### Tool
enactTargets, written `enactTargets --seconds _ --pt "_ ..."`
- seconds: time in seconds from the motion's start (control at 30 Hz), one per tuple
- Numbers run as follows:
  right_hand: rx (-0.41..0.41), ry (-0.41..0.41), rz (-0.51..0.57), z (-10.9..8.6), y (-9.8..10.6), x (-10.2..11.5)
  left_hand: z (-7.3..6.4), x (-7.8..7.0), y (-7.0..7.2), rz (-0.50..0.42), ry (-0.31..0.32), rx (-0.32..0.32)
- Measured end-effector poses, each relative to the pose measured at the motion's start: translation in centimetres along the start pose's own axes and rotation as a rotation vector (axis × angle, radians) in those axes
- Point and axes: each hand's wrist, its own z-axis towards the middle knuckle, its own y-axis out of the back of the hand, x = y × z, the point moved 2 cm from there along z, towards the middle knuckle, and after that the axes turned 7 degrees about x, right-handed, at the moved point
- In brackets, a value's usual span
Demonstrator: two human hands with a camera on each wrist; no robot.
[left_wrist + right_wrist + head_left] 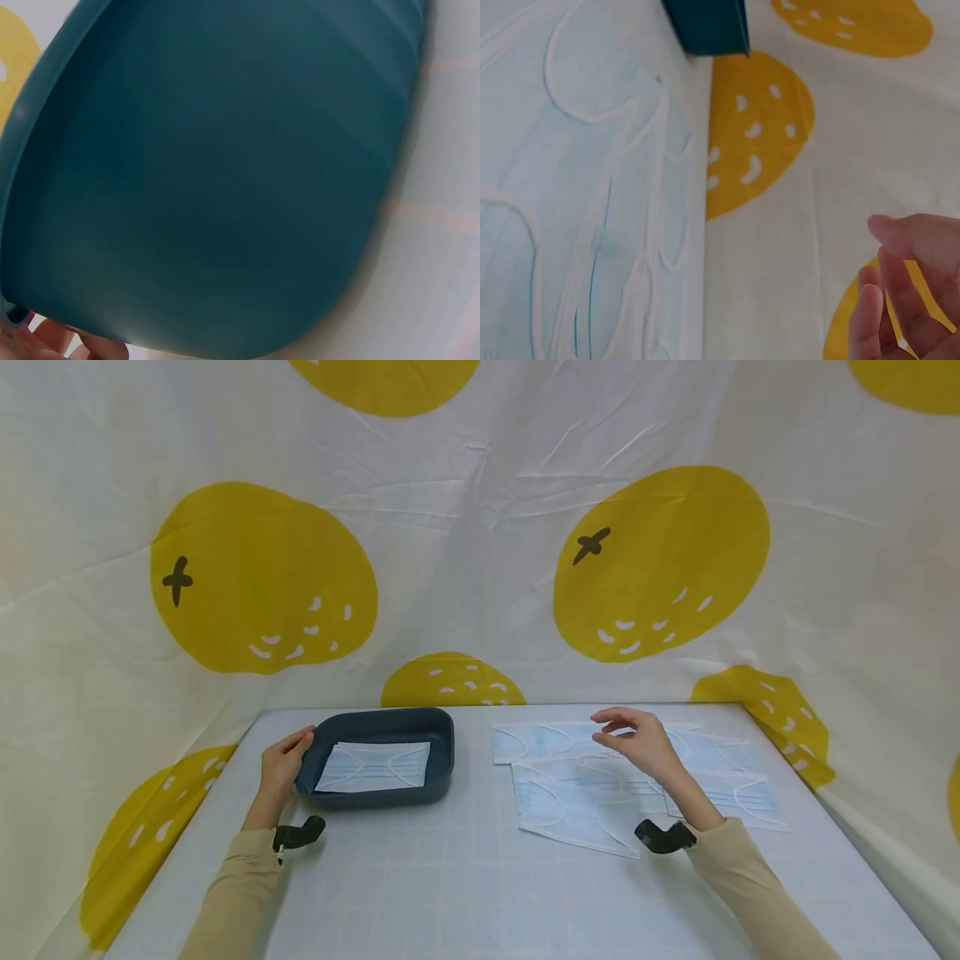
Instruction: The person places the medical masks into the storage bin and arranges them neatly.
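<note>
Head view, tray (375, 797): one; dark-teal, rounded-rectangular, plastic; long axis left to right.
In tray: one pale-blue pleated face mask (375, 767) uppermost, lengthwise left to right.
Loose masks (573, 827): at least four, pale-blue, pleated, overlapping — exact count hidden.
Left hand (281, 767): grips tray's left rim.
Right hand (637, 742): above loose masks, fingers bent, narrow gap.
Left wrist view: tray wall; fingertips at rim.
Right wrist view: thumb near fingers, holding nothing.
</note>
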Motion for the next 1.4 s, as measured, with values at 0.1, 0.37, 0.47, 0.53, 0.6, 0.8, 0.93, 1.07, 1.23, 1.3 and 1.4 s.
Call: enactTargets --seconds 0.1,0.37,0.47,0.53,0.6,0.8,0.93,1.07,1.23,1.3,1.4 --pt "0.012 -0.006 -0.032 -0.5 0.9 -0.8 0.1 0.1 -0.1 -0.005 0.004 0.0" --pt "0.067 -0.007 -0.076 -2.5 2.4 -2.7 0.2 0.1 0.0 -0.003 0.009 -0.003" --pt "0.069 0.003 -0.08 -3.1 3.0 -3.2 0.1 -0.1 0.0 -0.006 0.011 -0.004" --pt "0.065 0.009 -0.088 -3.4 3.5 -3.5 0.1 -0.2 0.1 -0.002 0.013 -0.005" --pt "0.061 0.013 -0.102 -3.7 4.1 -3.9 0.1 -0.2 0.1 0.0 0.014 -0.003" --pt "0.05 0.003 -0.152 -4.3 5.7 -5.4 0.2 -0.2 0.1 0.007 0.017 0.004" --pt "0.047 -0.014 -0.174 -4.9 6.5 -6.2 0.3 0.0 0.0 0.006 0.024 0.008" --pt "0.037 -0.029 -0.174 -5.2 7.0 -7.3 0.3 0.0 0.0 0.005 0.026 0.003" --pt "0.039 -0.047 -0.184 -5.5 7.4 -8.9 0.3 0.0 -0.1 0.003 0.034 -0.009" --pt "0.039 -0.054 -0.196 -5.7 7.6 -9.6 0.3 -0.1 -0.1 0.002 0.031 -0.009" --pt "0.035 -0.072 -0.216 -6.2 8.0 -10.2 0.2 -0.1 0.0 0.002 0.025 -0.001"
